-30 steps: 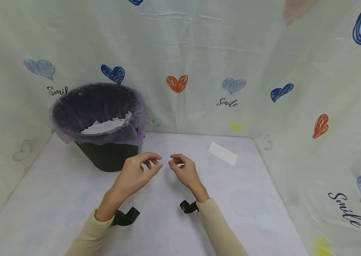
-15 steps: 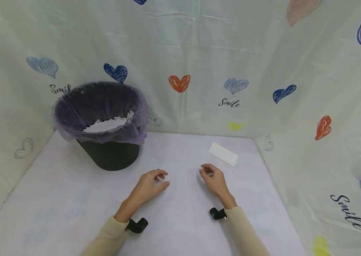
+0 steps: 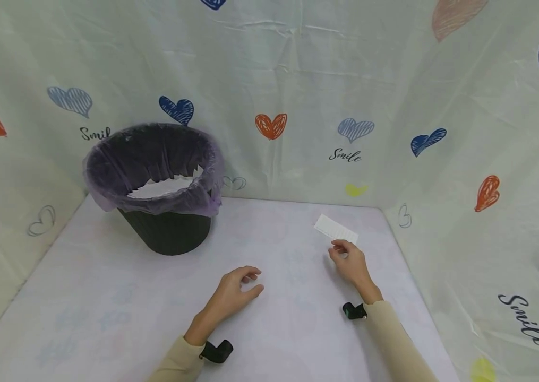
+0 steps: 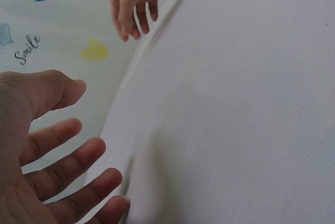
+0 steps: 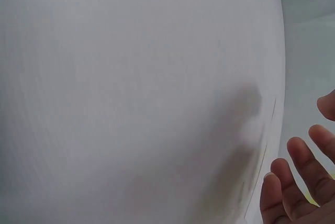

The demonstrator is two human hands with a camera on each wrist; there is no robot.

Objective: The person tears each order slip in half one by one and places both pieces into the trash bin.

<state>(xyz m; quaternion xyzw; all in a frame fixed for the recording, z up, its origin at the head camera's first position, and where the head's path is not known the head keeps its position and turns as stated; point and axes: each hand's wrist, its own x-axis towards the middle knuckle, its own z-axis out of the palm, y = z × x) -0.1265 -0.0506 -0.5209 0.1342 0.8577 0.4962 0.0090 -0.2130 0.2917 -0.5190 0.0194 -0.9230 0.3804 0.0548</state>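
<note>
A flat white rectangular piece (image 3: 331, 226), seemingly paper with faint marks, lies at the back right of the table. My right hand (image 3: 351, 265) hovers just in front of its near edge, fingers loosely bent, holding nothing. In the right wrist view, the fingers (image 5: 298, 182) are spread apart beside the white surface. My left hand (image 3: 232, 292) is above the middle of the table, thumb and fingers apart, with nothing between them. Its relaxed fingers (image 4: 78, 166) show in the left wrist view.
A dark bin (image 3: 169, 233) with a purple liner (image 3: 212, 185) stands at the back left, with white jagged-edged paper (image 3: 161, 187) inside. A heart-printed curtain (image 3: 298, 63) surrounds the back and sides of the white table (image 3: 154, 297).
My right hand has moved right, away from the left hand and up to the white piece. My left hand has drawn back toward me and slightly right.
</note>
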